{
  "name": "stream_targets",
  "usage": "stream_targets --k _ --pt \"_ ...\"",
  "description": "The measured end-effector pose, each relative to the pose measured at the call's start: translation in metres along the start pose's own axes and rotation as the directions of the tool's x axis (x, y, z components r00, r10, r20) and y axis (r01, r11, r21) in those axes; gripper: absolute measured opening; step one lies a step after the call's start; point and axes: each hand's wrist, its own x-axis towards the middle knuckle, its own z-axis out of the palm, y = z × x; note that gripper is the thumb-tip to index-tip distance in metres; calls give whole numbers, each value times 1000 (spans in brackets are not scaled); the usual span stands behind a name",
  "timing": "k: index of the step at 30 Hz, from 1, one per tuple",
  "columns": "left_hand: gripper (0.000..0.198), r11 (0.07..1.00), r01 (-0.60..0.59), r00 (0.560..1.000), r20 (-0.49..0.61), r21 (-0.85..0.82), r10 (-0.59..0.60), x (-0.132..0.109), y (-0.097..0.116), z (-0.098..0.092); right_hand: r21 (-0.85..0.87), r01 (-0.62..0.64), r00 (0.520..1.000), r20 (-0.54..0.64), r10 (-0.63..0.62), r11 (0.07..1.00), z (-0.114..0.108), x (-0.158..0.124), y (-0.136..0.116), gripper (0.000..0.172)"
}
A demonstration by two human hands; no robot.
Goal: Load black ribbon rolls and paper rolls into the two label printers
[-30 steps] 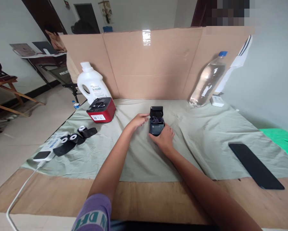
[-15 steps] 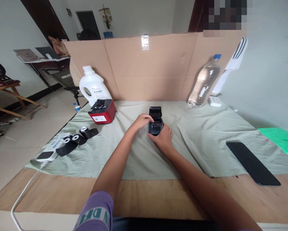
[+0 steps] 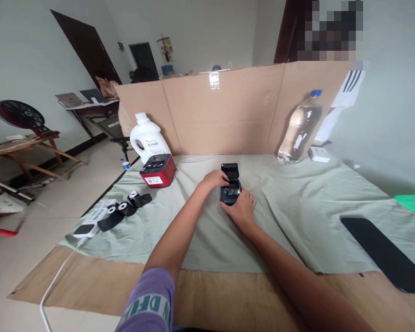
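Note:
A small black portable printer [image 3: 230, 195] sits on the green cloth in front of me with its lid [image 3: 230, 171] flipped up. Inside its bay something shiny and see-through shows. My right hand [image 3: 242, 207] is wrapped round the printer's right side, thumb along the front edge. From the left, my left hand [image 3: 215, 179] reaches to the hinge side of the bay, fingers bent and close together. Its fingertips touch the printer near the lid; whether anything is between them is hidden.
Black paper rolls [image 3: 126, 208], a white power bank [image 3: 86, 229] with a cable and a red box-shaped device [image 3: 158, 170] lie left. Behind stand a white jug [image 3: 151, 140], a cardboard screen [image 3: 224, 115] and a water bottle [image 3: 300, 127]. A black phone [image 3: 383, 253] lies right.
The camera view has shifted, so everything sits lower and further right. My left fingers have moved from inside the bay back towards the lid hinge. My right hand keeps its hold.

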Motion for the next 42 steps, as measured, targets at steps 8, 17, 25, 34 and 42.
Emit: stream_targets --k 8,17,25,34,42 --pt "25 970 113 990 61 215 -129 18 39 -2 -21 20 999 -24 -21 1000 4 1 2 92" --pt "28 973 -183 932 -338 -137 128 -50 1 -26 -18 32 999 -16 -32 999 1 0 1 89" --pt "22 975 198 871 -438 -101 -222 -142 -93 -67 -26 32 999 -21 -33 999 -1 0 -1 91" --pt "14 934 354 886 -334 41 -321 -160 -126 -45 -39 40 999 -12 -41 998 0 0 0 92" --pt "42 949 299 645 -712 -100 -278 -197 -137 -48 -65 41 999 -27 -43 997 -2 0 -1 92"
